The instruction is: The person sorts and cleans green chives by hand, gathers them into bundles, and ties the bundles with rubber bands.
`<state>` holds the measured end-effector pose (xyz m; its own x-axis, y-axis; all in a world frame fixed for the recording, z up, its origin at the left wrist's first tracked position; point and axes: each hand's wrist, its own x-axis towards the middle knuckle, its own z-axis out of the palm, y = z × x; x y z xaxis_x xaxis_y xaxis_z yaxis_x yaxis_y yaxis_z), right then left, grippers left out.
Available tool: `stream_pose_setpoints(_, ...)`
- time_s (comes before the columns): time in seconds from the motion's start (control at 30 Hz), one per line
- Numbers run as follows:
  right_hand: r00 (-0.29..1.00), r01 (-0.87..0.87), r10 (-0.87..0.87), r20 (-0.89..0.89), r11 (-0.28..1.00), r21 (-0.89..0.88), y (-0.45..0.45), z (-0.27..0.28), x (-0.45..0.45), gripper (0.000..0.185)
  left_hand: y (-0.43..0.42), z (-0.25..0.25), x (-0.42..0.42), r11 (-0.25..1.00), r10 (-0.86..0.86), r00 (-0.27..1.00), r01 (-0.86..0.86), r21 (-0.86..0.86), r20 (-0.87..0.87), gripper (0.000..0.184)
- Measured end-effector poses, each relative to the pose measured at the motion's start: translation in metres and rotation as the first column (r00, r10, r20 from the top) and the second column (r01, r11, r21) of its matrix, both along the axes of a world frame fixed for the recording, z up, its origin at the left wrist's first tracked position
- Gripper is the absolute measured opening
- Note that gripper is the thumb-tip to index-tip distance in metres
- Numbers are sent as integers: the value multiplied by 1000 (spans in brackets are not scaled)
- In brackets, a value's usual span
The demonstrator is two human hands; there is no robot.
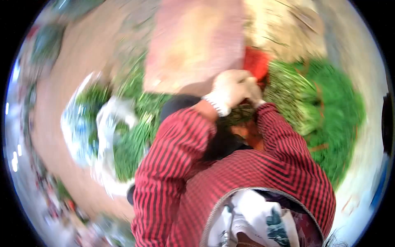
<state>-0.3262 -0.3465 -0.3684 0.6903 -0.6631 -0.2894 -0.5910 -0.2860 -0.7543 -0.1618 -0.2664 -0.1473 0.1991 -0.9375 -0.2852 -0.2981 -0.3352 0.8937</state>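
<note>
In pale gloves, my left hand and my right hand meet in front of my body. Both are closed, with the fingers curled together, and blur and overlap hide anything between them. A bright red item, perhaps a cloth or bag, lies just beyond and beside the hands. Close to my right hand is a pile of long green stalks, its stem ends turned toward me. Left of it, a pinkish board stretches away from my left hand.
Bright green leafy tops with orange strips spread at the right. At the left, clear plastic bags sit around bunches of long green leaves. Loose green scraps lie on the brown floor. Other bundles along the far left are blurred.
</note>
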Motion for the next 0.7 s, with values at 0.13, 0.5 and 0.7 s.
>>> stream_pose_setpoints(0.13,921,-388,352,-164,840,-379,-2,-76,12,32,4,38,31,950,276,889,-310,-36,-365,24)
stream_pose_setpoints(0.5,906,-348,368,-208,929,130,34,-176,-64,38,100,-20,184,881,445,684,-452,-143,579,46)
stream_pose_setpoints(0.7,826,-307,405,-393,907,288,44,-110,-65,35,254,-80,192,572,799,386,-722,-389,461,21)
